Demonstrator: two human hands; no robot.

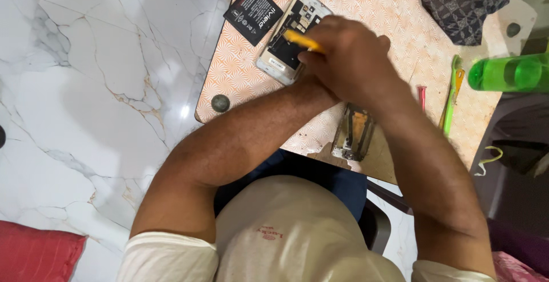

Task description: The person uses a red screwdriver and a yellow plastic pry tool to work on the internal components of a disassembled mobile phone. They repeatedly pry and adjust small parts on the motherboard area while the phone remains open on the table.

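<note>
Table top (400, 24) showing worn, matt orange-patterned laminate, chipping to bare wood at the near edge. Floor (86, 87) gleaming as glossy veined marble. Green bottle (509, 73) appearing as translucent plastic.

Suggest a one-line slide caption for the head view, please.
Right hand works a yellow tool inside an opened phone.

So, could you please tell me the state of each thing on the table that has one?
Phone: back cover off, insides exposed, flat.
Battery: removed, beside the phone.
Yellow tool: held over the phone.
Right hand: closed on the yellow tool.
Left hand: hidden under the right hand.
Green bottle: lying on its side.
</note>
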